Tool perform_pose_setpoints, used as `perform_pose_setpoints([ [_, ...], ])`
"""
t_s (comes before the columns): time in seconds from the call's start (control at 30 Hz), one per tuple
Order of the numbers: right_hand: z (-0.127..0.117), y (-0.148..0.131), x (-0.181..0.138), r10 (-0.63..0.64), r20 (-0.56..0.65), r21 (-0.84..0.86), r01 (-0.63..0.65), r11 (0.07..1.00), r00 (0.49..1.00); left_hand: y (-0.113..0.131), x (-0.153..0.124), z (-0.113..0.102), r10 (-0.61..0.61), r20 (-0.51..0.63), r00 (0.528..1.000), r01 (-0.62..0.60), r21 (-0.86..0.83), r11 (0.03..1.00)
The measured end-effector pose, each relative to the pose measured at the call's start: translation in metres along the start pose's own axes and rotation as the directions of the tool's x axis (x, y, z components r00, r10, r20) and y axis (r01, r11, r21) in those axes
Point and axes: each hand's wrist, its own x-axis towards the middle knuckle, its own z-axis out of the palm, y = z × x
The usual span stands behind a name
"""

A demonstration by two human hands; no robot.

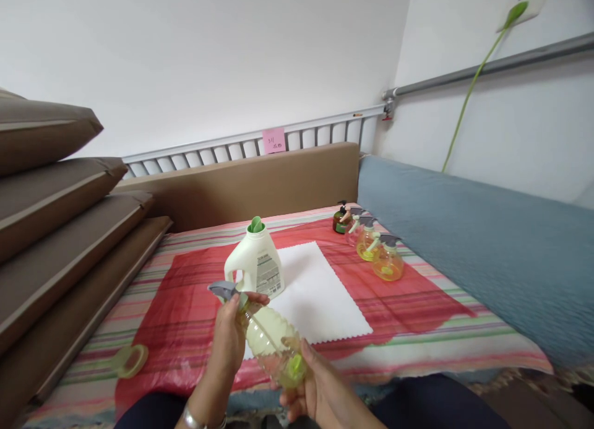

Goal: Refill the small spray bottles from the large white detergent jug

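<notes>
I hold a clear plastic spray bottle (pixel 266 339) with pale liquid tilted across my lap. My left hand (pixel 228 341) is wrapped round its neck just below the grey trigger head (pixel 223 289). My right hand (pixel 309 389) grips the bottle's base from below. Just beyond stands a cream detergent jug (pixel 257 265) with a green spout, on a white cloth (pixel 320 296) laid over a red sheet (pixel 185 317).
Several small yellow-orange spray bottles (pixel 377 251) and a dark jar (pixel 340 220) stand at the right of the red sheet. A pale green cap (pixel 130 359) lies at the left. Brown cushions (pixel 60 231) are stacked left; a blue mattress (pixel 477 243) runs along the right.
</notes>
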Motion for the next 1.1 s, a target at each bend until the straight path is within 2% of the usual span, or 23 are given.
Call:
perform_pose_setpoints([
  [0.1, -0.002, 0.001, 0.001, 0.114, 0.024, 0.049, -0.115, 0.992, 0.993, -0.001, 0.0, -0.001, -0.01, 0.004, 1.0, 0.01, 0.036, 0.999],
  [0.2, -0.003, -0.001, 0.001, 0.048, 0.023, 0.038, -0.049, 0.998, 0.999, -0.001, 0.0, -0.002, -0.031, 0.012, 0.999, 0.03, 0.091, 0.995],
  [0.33, -0.004, -0.004, -0.002, -0.051, 0.093, -0.001, 0.052, 0.999, 0.994, -0.001, 0.0, -0.003, -0.026, 0.006, 1.0, 0.025, 0.127, 0.992],
  [0.43, -0.005, -0.003, -0.003, -0.071, 0.062, -0.013, 0.072, 0.997, 0.996, -0.002, 0.002, -0.003, -0.019, 0.003, 1.0, 0.018, 0.148, 0.989],
  [0.5, -0.008, -0.002, -0.002, -0.004, 0.058, 0.005, 0.004, 1.0, 0.998, -0.001, 0.003, -0.003, -0.022, -0.001, 1.0, 0.022, 0.139, 0.99],
  [0.6, -0.012, -0.001, 0.003, 0.164, 0.112, 0.036, -0.169, 0.985, 0.98, -0.001, 0.003, -0.003, -0.042, 0.001, 0.999, 0.042, 0.106, 0.993],
  [0.63, -0.012, -0.001, 0.004, 0.174, 0.105, 0.044, -0.18, 0.983, 0.979, -0.001, 0.003, -0.003, -0.041, 0.003, 0.999, 0.04, 0.105, 0.994],
  [0.73, -0.009, -0.003, 0.004, 0.042, 0.045, 0.067, -0.045, 0.997, 0.998, -0.002, 0.002, -0.004, -0.022, 0.009, 1.0, 0.021, 0.131, 0.991],
  [0.8, -0.006, -0.004, 0.002, -0.059, 0.057, 0.076, 0.055, 0.996, 0.997, -0.003, 0.002, -0.003, -0.016, 0.006, 1.0, 0.015, 0.141, 0.99],
  [0.87, -0.006, -0.005, 0.0, -0.097, 0.078, 0.079, 0.091, 0.993, 0.992, -0.002, 0.002, -0.002, -0.015, 0.005, 1.0, 0.014, 0.136, 0.991],
  [0.9, -0.007, -0.005, 0.0, -0.069, 0.085, 0.081, 0.062, 0.995, 0.994, -0.002, 0.002, -0.002, -0.015, 0.009, 1.0, 0.014, 0.128, 0.992],
  [0.97, -0.008, -0.006, 0.002, 0.096, 0.117, 0.089, -0.107, 0.99, 0.989, 0.0, 0.002, -0.001, -0.022, 0.027, 0.999, 0.019, 0.11, 0.994],
  [1.03, -0.008, -0.007, 0.004, 0.27, 0.159, 0.082, -0.285, 0.955, 0.95, 0.001, 0.001, 0.0, -0.025, 0.04, 0.999, 0.021, 0.096, 0.995],
  [1.07, -0.007, -0.008, 0.005, 0.304, 0.158, 0.075, -0.319, 0.945, 0.939, 0.001, 0.001, -0.001, -0.028, 0.039, 0.999, 0.024, 0.104, 0.994],
  [1.1, -0.005, -0.008, 0.006, 0.284, 0.139, 0.074, -0.296, 0.952, 0.949, 0.0, 0.001, -0.002, -0.028, 0.034, 0.999, 0.024, 0.123, 0.992],
])
